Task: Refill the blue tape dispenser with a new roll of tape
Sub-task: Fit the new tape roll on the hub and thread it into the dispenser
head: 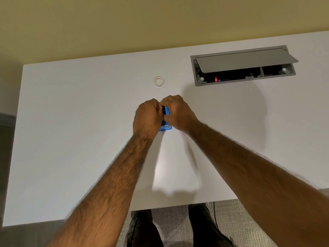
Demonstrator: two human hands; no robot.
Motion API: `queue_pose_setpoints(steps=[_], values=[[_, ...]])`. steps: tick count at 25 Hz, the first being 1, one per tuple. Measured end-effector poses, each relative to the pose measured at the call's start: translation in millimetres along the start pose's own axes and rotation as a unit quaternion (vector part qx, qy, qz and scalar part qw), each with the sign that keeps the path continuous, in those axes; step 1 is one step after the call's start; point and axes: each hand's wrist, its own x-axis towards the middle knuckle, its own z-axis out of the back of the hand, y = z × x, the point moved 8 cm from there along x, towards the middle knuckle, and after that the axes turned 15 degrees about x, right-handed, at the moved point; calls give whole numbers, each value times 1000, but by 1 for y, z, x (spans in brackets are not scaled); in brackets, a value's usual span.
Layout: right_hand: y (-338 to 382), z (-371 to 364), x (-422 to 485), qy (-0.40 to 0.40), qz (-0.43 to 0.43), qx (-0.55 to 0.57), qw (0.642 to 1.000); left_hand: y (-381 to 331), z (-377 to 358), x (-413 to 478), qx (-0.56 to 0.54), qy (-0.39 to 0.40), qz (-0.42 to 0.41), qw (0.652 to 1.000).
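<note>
The blue tape dispenser (pixel 166 128) stands on the white table (pixel 71 122) at its middle, mostly hidden between my two hands. My left hand (pixel 146 116) grips it from the left and my right hand (pixel 178 113) from the right, fingers closed around its top. A black part shows between my fingers at the top, and a small metal piece lower down. A white ring-shaped tape roll (pixel 158 81) lies flat on the table beyond my hands, apart from them.
A grey cable box (pixel 243 65) with its lid propped open is sunk into the table at the back right. A yellow wall stands behind the table. My legs show below the table's near edge.
</note>
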Motion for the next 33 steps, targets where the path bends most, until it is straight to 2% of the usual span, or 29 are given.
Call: queue_pose_setpoints(steps=[5, 9, 14, 21, 25, 30, 33], values=[[2, 2, -1, -4, 1, 10, 1000, -3, 6, -11, 0, -27, -16, 1000], [3, 3, -3, 1, -5, 10, 1000, -9, 7, -15, 63, -41, -52, 996], [5, 4, -3, 5, -12, 3, 1000, -6, 8, -14, 104, -49, -35, 993], [4, 2, -2, 20, -35, -9, 999, -22, 16, 5, 222, -9, -84, 971], [4, 3, -2, 14, -32, -4, 999, -28, 13, 8, 282, -25, -113, 952], [8, 5, -2, 8, -20, -12, 1000, -21, 5, 13, 242, -27, -109, 964], [10, 5, -3, 1, -11, -10, 1000, -12, 0, 11, 156, -23, -93, 983]])
